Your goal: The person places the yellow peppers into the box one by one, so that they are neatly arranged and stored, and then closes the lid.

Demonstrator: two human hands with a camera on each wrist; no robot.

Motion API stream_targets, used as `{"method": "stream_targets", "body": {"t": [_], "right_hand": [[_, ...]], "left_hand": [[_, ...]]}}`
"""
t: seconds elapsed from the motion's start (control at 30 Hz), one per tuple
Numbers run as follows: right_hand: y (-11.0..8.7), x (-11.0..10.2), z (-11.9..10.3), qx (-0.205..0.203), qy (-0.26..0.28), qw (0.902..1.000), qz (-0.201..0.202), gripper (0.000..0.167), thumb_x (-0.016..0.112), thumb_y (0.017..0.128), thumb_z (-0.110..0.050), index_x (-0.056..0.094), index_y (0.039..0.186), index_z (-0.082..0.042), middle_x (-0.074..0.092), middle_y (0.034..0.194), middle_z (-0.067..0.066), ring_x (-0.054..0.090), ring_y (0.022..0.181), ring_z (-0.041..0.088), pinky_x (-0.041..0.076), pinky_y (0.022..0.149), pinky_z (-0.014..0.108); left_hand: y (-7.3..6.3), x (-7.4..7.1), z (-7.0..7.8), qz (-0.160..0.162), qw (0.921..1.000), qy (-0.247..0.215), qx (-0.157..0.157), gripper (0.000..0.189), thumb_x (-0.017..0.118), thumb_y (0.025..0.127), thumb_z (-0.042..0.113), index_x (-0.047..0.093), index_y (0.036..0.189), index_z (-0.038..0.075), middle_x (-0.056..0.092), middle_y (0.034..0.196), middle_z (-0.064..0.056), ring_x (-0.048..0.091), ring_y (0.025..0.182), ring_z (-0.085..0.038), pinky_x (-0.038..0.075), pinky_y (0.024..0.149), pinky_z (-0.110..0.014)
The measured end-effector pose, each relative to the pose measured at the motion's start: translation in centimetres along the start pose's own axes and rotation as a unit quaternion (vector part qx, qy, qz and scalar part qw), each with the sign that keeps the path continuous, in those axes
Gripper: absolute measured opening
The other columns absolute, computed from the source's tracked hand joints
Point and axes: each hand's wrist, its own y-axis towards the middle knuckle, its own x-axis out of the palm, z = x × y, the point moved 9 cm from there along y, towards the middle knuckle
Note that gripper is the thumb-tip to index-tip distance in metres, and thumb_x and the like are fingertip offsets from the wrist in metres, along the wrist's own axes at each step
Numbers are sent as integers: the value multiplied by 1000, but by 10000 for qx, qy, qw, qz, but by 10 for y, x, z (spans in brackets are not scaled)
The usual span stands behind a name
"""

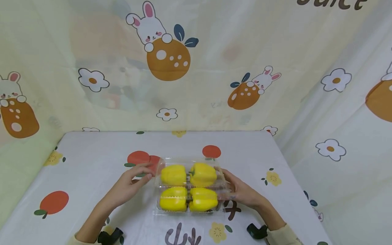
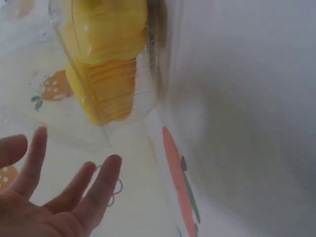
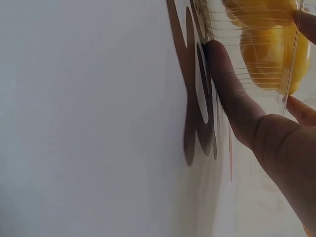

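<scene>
A clear plastic box (image 1: 183,161) with ridged walls sits in front of me on the cloth. Several yellow bell peppers (image 1: 203,199) lie inside it in two rows. My right hand (image 1: 242,191) grips the box's right side; in the right wrist view its thumb (image 3: 222,64) lies along the low edge and other fingertips are at the upper rim. Just off the box's left side is my left hand (image 1: 128,187), holding nothing. The left wrist view shows its fingers (image 2: 101,190) spread apart, short of the plastic wall (image 2: 148,98).
The table is covered by a white cloth (image 1: 101,156) printed with fruit and flowers. Patterned curtains (image 1: 211,44) hang behind it and at the sides. Black wrist-worn pieces (image 1: 257,232) show near both sleeves.
</scene>
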Motion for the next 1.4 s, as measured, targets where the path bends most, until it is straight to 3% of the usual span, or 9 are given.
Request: {"method": "stream_targets", "body": {"t": [0.1, 0.27, 0.43, 0.57, 0.73, 0.97, 1.13, 1.27, 1.4], "right_hand": [[2, -2, -1, -33, -7, 10000, 40, 90, 77, 97, -22, 23, 168, -29, 15, 179, 7, 32, 158, 49, 47, 118, 60], [1, -6, 0, 147, 105, 9998, 91, 88, 78, 96, -22, 27, 167, -29, 28, 174, 16, 45, 151, 47, 52, 114, 57], [-5, -11, 0, 217, 87, 9996, 148, 87, 75, 97, -19, 25, 167, -24, 38, 167, 25, 52, 146, 46, 53, 114, 56], [-12, -19, -3, 215, -46, 9993, 290, 79, 71, 102, -23, 27, 167, -17, 44, 163, 26, 55, 143, 42, 57, 110, 49], [-20, -23, -11, 154, -143, 9992, 326, 61, 59, 108, -27, 35, 163, -11, 54, 151, 28, 66, 127, 31, 64, 98, 44], [-30, -6, -11, 499, -215, 9977, -398, 54, 49, 112, -35, 38, 151, 1, 64, 132, 23, 77, 96, 35, 62, 96, 40], [-35, 8, -5, 809, -106, 9931, -846, 51, 50, 111, -39, 46, 142, 1, 68, 125, 17, 78, 96, 38, 60, 96, 35], [-38, 20, -6, 783, 95, 9895, -1213, 43, 51, 111, -37, 53, 130, 2, 73, 116, 18, 75, 101, 32, 65, 88, 34], [-39, 31, -8, 645, 487, 9839, -1596, 38, 51, 112, -32, 55, 124, 4, 74, 115, 31, 75, 102, 25, 66, 86, 34]], "left_hand": [[-5, 7, -4, -211, 9996, -48, -156, 23, 68, 104, 27, 73, 122, 14, 55, 157, -16, 50, 147, -45, 64, 98, -45], [-11, 14, -6, -388, 9990, -68, -194, 30, 71, 102, 27, 68, 128, 11, 64, 145, -14, 61, 136, -40, 65, 94, -36], [-16, 14, -6, -493, 9981, -36, -356, 36, 73, 101, 30, 65, 132, 16, 68, 138, -7, 65, 130, -37, 64, 94, -40], [-21, 15, -5, -774, 9962, -154, -378, 43, 71, 102, 30, 58, 142, 18, 60, 150, -11, 66, 129, -34, 63, 97, -45], [-25, 17, -8, -1118, 9923, -130, -514, 60, 68, 103, 38, 45, 157, 25, 52, 159, -12, 66, 129, -30, 60, 100, -52], [-28, 20, -12, -1507, 9857, -46, -750, 74, 69, 102, 41, 33, 165, 28, 49, 162, -12, 63, 131, -30, 58, 99, -51], [-31, 28, -13, -1880, 9783, 2, -867, 85, 71, 100, 43, 27, 168, 18, 48, 162, -16, 60, 135, -34, 58, 101, -56], [-34, 32, -15, -2087, 9733, 211, -934, 80, 71, 99, 44, 39, 162, 7, 58, 153, -14, 61, 132, -32, 58, 102, -54], [-34, 37, -21, -2318, 9677, 93, -992, 53, 68, 102, 39, 64, 140, 4, 72, 126, -9, 66, 111, -25, 60, 88, -42]]}}
